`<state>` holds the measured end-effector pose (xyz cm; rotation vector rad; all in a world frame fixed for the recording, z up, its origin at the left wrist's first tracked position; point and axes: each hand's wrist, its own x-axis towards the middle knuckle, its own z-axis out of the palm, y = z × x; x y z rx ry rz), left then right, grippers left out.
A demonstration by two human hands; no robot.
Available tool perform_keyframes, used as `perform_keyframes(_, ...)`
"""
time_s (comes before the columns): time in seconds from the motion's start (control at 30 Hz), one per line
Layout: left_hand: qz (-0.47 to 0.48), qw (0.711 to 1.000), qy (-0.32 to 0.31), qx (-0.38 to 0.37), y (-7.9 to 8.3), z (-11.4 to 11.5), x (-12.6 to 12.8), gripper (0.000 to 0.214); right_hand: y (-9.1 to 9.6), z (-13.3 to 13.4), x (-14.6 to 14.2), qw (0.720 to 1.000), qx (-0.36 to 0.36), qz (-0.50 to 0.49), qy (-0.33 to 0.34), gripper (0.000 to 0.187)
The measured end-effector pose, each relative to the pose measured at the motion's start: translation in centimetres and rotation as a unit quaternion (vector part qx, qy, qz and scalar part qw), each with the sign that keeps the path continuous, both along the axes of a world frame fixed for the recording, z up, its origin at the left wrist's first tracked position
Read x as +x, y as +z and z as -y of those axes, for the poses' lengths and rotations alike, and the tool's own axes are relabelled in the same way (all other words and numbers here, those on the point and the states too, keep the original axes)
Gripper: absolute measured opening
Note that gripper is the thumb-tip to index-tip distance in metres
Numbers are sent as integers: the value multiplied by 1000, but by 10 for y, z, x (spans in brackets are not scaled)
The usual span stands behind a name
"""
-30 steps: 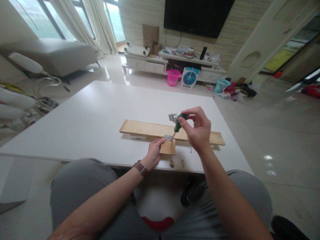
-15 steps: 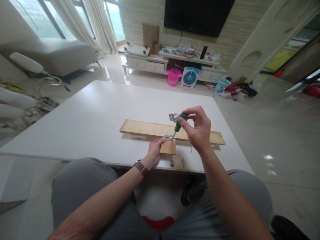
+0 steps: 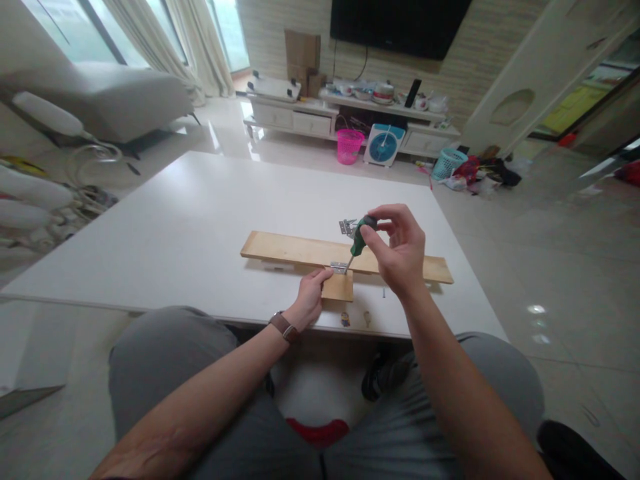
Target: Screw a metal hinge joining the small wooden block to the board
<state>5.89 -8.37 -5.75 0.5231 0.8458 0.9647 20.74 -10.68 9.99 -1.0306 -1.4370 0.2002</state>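
Everything slid up-frame: right hand (image 3: 401,257) finger-clamped the screwdriver (image 3: 358,239), left hand (image 3: 309,296) pinched the small board (image 3: 339,287), mid-frame hinge (image 3: 337,267) laid, seemingly unfinished.

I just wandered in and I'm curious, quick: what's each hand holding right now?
Left hand: closed on the small wooden board, at its left edge.
Right hand: closed on the green screwdriver, tip at the metal hinge.
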Motion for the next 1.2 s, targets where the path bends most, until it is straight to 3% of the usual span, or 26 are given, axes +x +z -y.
perform_keyframes(0.17,-3,1000,2,1,-2,-1,0,37,1,0,0,1000,-6,11,-21,15)
perform_keyframes(0.4,-1,1000,-1,-1,-3,-1,-1,38,0,2,-1,999,-23,-14,44,11)
perform_keyframes(0.7,1,1000,7,-2,-1,-1,0,39,-1,-1,0,1000,7,-11,2,11)
perform_keyframes(0.9,-6,1000,0,-7,-3,-1,0,41,-4,-1,1,998,-2,-32,52,9)
perform_keyframes(1.1,-4,1000,-4,-4,0,-1,0,40,-4,-3,1,1000,20,-13,8,13)
perform_keyframes(1.2,-2,1000,-1,-4,1,-1,0,40,-3,-2,1,1000,10,-11,17,12)
